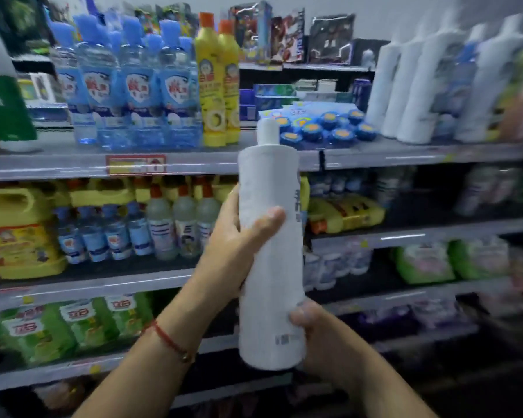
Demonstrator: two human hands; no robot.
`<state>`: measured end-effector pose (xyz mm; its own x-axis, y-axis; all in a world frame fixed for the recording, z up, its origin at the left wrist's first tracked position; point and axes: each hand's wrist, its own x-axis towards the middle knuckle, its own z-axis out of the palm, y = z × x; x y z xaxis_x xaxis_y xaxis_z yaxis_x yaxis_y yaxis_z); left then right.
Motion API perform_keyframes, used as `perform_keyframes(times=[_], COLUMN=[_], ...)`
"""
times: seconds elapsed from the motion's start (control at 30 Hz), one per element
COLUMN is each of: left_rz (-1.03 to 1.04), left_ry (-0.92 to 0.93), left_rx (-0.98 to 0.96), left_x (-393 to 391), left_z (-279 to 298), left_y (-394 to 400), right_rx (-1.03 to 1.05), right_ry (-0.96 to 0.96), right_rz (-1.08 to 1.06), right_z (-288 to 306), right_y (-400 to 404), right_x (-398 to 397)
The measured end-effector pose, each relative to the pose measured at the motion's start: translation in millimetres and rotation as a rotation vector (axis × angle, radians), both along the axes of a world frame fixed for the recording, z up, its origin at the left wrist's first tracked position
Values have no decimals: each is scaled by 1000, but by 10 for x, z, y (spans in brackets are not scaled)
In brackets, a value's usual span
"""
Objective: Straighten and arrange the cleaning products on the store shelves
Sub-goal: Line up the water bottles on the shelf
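Observation:
I hold a tall white bottle (269, 254) upright in front of the shelves, its plain back side toward me. My left hand (239, 245) wraps its middle from the left, thumb across the front. My right hand (314, 336) grips its lower part from the right. On the top shelf (194, 164), several similar white bottles (417, 86) stand in a row at the right. Blue clear bottles (133, 86) and two yellow bottles (218, 82) stand at the left.
Blue round cleaner pucks (326, 128) lie on the top shelf behind the bottle's cap. Yellow jugs (21, 230) and small bottles (169, 227) fill the second shelf. Green packs (67, 324) sit on the lower shelf; green and purple packs at the right.

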<state>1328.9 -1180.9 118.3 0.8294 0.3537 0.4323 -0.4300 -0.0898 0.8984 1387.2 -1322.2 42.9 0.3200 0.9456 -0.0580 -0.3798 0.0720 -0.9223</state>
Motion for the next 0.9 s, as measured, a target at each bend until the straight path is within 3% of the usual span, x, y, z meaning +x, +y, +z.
perform_keyframes(times=[0.13, 0.23, 0.33, 0.43, 0.57, 0.67, 0.8, 0.9], left_rz=[-204, -298, -388, -486, -694, -796, -773, -736], left_ry=[55, 77, 97, 159, 249, 333, 378, 385], left_rx=[258, 331, 249, 87, -65, -161, -200, -163], left_x=[313, 537, 750, 951, 1278, 1569, 2124, 2610], left_z=[20, -62, -205, -405, -772, -955, -1122, -1232], left_y=[-594, -973, -1309, -1636, -1990, -2211, -2531, -2821], right_rx=[100, 28, -248, -408, -737, -969, -996, -873], right_ry=[48, -109, -415, -575, -905, -1095, -1003, -720], right_rz=[-149, -408, -723, -983, -1164, -1174, -1154, -1154], right_z=[-93, -44, -30, -21, -74, -139, -285, -409], right_y=[-636, -1059, -1508, -1927, -2390, -2652, -2941, -3189], right_x=[1, 24, 95, 206, 520, 803, 1258, 1687])
